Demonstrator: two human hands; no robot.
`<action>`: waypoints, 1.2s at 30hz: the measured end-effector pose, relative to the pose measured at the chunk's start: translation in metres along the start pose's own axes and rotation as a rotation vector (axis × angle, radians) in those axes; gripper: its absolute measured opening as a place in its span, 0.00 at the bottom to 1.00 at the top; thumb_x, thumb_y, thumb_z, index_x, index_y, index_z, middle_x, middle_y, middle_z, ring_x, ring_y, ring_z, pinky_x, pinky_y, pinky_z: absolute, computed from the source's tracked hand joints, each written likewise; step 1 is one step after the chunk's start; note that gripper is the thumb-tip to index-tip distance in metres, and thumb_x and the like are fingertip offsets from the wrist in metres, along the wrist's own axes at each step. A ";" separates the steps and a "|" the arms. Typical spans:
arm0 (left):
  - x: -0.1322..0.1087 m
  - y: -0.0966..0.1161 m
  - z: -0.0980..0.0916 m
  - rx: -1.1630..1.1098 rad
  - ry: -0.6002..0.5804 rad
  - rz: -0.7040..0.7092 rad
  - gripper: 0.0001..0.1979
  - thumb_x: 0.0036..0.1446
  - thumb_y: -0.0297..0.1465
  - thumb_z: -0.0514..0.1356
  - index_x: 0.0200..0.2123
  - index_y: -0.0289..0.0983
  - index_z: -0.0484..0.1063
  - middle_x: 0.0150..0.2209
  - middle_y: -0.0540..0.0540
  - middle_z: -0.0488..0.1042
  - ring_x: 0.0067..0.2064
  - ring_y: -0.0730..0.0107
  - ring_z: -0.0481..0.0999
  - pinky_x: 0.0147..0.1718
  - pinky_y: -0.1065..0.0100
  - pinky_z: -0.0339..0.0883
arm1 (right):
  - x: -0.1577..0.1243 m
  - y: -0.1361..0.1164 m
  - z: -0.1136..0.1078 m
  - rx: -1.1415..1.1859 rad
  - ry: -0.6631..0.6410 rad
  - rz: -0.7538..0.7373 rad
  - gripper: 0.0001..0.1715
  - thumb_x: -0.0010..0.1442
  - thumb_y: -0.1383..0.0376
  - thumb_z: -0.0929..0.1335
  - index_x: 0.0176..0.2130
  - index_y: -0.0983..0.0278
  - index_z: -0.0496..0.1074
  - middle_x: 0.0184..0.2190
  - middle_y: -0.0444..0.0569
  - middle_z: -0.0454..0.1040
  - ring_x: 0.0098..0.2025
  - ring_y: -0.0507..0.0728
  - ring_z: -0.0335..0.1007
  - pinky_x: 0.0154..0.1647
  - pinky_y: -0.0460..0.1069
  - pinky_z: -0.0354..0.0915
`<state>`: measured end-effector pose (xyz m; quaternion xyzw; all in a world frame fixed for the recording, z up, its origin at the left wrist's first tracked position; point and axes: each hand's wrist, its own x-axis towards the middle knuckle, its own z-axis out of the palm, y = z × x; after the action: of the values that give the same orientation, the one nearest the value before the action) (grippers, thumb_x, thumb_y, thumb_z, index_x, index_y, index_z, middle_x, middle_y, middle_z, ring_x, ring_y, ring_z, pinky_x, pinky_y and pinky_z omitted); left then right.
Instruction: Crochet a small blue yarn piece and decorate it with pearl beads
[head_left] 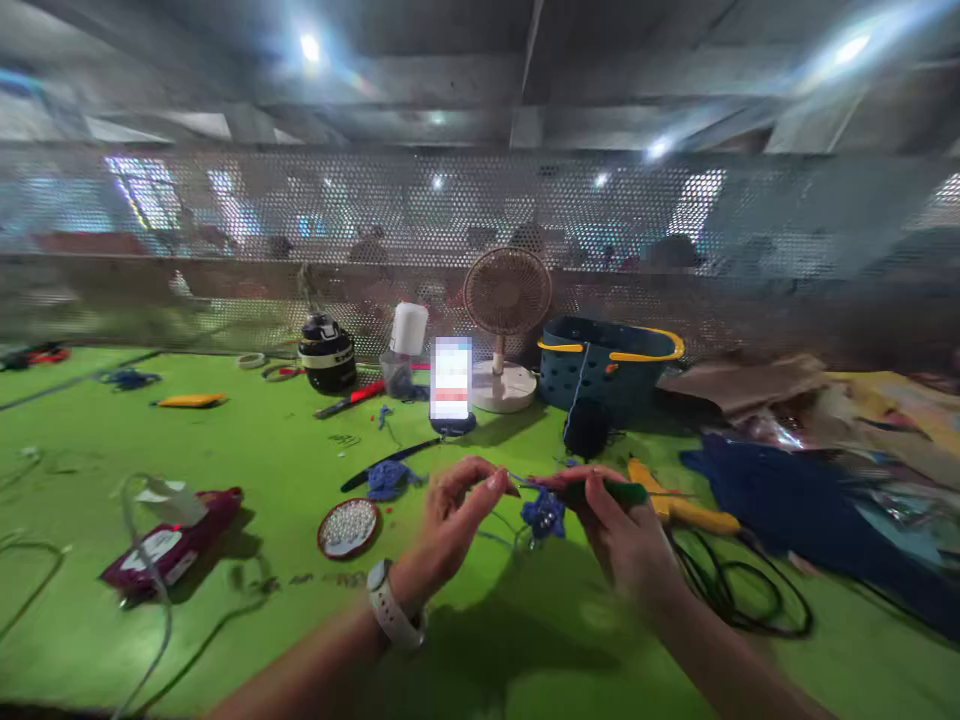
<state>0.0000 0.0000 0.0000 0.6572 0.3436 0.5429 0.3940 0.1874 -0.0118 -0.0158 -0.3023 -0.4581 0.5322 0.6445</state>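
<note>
In the head view, nearest the camera, two bare forearms reach in from the bottom edge over the green tabletop, the left one wearing a white-strapped watch. The left hand is raised, its fingers curled and its thumb and forefinger drawn together in a narrow pinch, seemingly on a blue strand. The right hand is closed around a green-handled tool, thumb along the handle, which lies nearly level; the tip is too blurred to make out. The blue yarn piece hangs between the hands, just under the right fingers; whether they also grip it, I cannot tell. Good handling here probably means light, even tension on the strand, small wrist turns with the tool, and the yarn piece steadied close to its working edge so that loops neither tighten nor slip. Both wrists angle inward, hands near each other, well apart from the bead dish.
</note>
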 end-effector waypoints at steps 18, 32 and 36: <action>0.000 0.000 0.016 -0.533 -0.120 -0.398 0.58 0.45 0.27 0.72 0.69 0.38 0.35 0.30 0.49 0.75 0.33 0.69 0.75 0.36 0.65 0.66 | -0.002 0.005 -0.010 -0.203 -0.073 -0.138 0.09 0.62 0.58 0.69 0.39 0.57 0.78 0.38 0.47 0.82 0.44 0.59 0.77 0.49 0.52 0.70; 0.001 0.009 0.013 -0.663 -0.097 -0.419 0.63 0.45 0.19 0.70 0.68 0.36 0.24 0.25 0.49 0.78 0.28 0.73 0.76 0.32 0.70 0.67 | -0.006 -0.006 -0.003 -0.472 -0.260 -0.381 0.12 0.65 0.59 0.65 0.46 0.50 0.77 0.47 0.43 0.79 0.51 0.58 0.74 0.54 0.53 0.68; 0.001 0.009 0.013 -0.668 -0.092 -0.384 0.62 0.46 0.18 0.69 0.68 0.39 0.24 0.26 0.50 0.78 0.28 0.74 0.75 0.32 0.71 0.68 | -0.004 -0.009 -0.002 -0.535 -0.230 -0.404 0.12 0.65 0.58 0.66 0.47 0.47 0.76 0.44 0.41 0.81 0.47 0.56 0.76 0.49 0.51 0.71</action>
<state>0.0127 -0.0055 0.0072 0.4400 0.2464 0.5113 0.6959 0.1931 -0.0180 -0.0104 -0.3017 -0.7014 0.2857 0.5791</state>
